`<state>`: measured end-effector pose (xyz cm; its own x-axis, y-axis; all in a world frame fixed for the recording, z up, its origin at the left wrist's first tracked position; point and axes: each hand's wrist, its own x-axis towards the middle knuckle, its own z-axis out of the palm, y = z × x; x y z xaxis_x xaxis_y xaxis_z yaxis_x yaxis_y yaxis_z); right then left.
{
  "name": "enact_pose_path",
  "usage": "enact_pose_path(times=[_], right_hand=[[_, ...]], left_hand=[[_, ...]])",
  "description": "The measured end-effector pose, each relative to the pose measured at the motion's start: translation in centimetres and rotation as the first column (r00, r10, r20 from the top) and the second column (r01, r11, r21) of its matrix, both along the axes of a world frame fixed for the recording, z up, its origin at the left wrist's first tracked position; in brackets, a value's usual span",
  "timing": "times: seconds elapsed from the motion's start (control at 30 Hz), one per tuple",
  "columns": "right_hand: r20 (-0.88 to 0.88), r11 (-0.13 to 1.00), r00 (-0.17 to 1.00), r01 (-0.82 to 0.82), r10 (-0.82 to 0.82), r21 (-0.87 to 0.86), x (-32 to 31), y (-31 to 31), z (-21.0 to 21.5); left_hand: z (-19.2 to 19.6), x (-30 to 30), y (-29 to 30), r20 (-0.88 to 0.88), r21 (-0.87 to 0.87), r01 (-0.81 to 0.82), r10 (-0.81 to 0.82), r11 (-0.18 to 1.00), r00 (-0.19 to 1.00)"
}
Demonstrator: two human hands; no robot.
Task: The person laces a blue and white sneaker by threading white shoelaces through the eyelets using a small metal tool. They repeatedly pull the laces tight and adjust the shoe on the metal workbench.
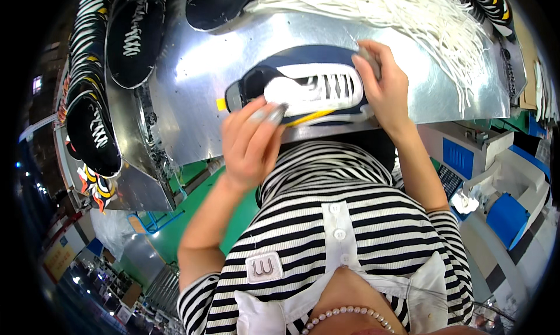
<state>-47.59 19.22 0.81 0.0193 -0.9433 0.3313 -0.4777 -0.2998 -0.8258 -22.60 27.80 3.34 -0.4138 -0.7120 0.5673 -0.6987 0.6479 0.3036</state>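
A navy sneaker [303, 55] with a white lacing panel, a yellow stripe and a grey heel lies on its sole on the metal table, toe to the right. White lace [335, 85] crosses its front eyelets in several rows. My right hand [386, 87] grips the toe between thumb and fingers. At the near side of the shoe's opening, by the white tongue [286, 91], my left hand [252, 139] has its fingers pinched together, slightly blurred. Whatever lies between those fingertips is hidden.
A heap of loose white laces [373, 5] covers the far side of the metal table [198, 102]. Dark shoes [135, 43] stand at the left, with a long row of stacked shoes [90, 49] beyond. Another dark shoe [219, 5] sits at the back. Blue-and-white equipment [496, 177] is at right.
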Motion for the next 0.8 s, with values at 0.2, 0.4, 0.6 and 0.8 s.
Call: enact_pose_path(times=[0.2,0.4,0.6,0.8], right_hand=[[0.174,0.967,0.983,-0.106,0.066,0.231,1.5,0.1,0.5],[0.220,0.848,0.939,-0.334,0.263,0.411,4.9,-3.3,3.3],[-0.278,0.988,0.958,-0.101,0.066,-0.115,6.0,-10.4,1.5],[-0.429,0.976,0.900,-0.159,0.082,-0.147,7.6,-13.6,-1.9]], left_hand=[[-2.9,-2.0,4.8,-0.612,0.751,0.335,0.791,0.569,0.030],[2.2,3.4,-0.4,-0.861,0.424,0.509,0.508,0.749,-0.031],[8.3,10.6,-9.4,-0.025,0.351,-0.654,0.705,0.670,0.709],[-1.5,19.7,-26.8,0.473,0.014,-0.755,0.661,0.656,0.583]])
